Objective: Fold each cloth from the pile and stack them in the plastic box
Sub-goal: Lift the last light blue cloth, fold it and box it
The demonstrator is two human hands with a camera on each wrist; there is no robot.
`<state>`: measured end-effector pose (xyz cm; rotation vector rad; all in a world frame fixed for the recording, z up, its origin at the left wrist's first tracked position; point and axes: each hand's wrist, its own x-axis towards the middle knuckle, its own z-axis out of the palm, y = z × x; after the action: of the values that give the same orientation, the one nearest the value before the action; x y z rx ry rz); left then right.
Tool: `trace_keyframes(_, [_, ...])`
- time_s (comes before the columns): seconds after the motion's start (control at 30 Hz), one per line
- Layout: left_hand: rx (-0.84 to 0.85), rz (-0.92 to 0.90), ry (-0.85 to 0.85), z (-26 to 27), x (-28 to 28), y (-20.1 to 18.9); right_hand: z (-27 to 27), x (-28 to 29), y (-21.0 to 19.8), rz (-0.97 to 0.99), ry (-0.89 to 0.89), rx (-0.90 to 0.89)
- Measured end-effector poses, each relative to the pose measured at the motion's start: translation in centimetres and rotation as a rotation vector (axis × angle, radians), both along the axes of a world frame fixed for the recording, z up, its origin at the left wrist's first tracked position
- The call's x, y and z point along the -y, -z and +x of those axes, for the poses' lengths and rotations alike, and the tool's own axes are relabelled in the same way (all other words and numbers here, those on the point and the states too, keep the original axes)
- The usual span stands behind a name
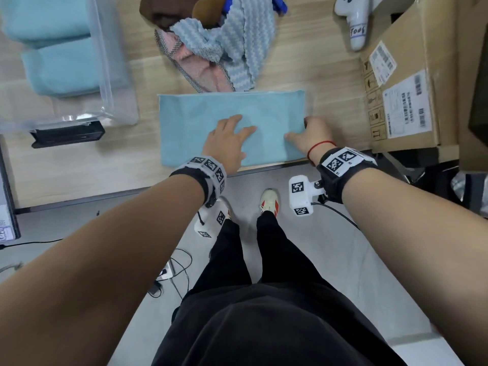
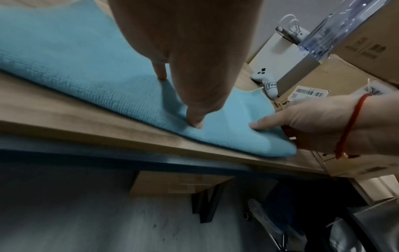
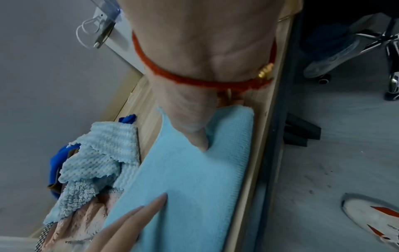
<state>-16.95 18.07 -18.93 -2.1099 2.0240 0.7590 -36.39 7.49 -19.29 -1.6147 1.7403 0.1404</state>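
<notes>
One light blue cloth lies flat on the wooden table, folded into a wide rectangle with its near edge along the table's front edge; its weave shows a fine waffle-like texture in the wrist views. Two hands are on it. The left hand rests on the cloth's middle with fingers spread and straight, pressing down. The right hand is at the cloth's right edge, its thumb laid on top and the other fingers curled at the edge, apparently pinching it. Beyond the cloth sits the pile, where at least four unfolded cloths show: a blue-and-white ribbed one, a pink one with a checked border, a brown one and a dark blue one. At far left the clear plastic box holds two folded light blue cloths. One cardboard box stands at right.
</notes>
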Motion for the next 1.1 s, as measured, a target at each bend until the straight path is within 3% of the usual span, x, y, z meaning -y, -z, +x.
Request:
trace_keyframes(0.1, [0.019, 0.006, 0.004, -0.8, -0.4, -0.1, -0.7, -0.4, -0.2, -0.014, 0.059, 0.092])
trace_keyframes(0.3, [0.035, 0.033, 0.034, -2.6, -1.0, -0.3, -2.4, -1.6, -0.6, 0.091, 0.343, 0.35])
trace_keyframes(0.5, [-0.042, 0.097, 0.02, -2.6, -0.1, -0.9, -3.4, -1.6, -2.8, 0.165, 0.31, 0.441])
trace_keyframes(0.63, [-0.232, -0.017, -0.17, -0.5, -0.5, -2.1, -0.9, -1.3, -5.2, 0.131, 0.28, 0.538])
trace_keyframes(0.77, [-0.252, -0.095, -0.413, 3.6, -2.9, -2.7, 3.1, -1.8, -7.2, 0.205, 0.204, 0.623])
trace_keyframes(0.9, [-0.271, -0.02, -0.628, 8.0, -6.6, -1.3, 7.6, -3.1, -7.8, 0.231, 0.041, 0.591])
trace_keyframes(1.1, [-0.643, 0.077, -0.855, 9.8, -7.5, -0.4, 13.9, -5.8, -6.9, 0.214, -0.115, 0.518])
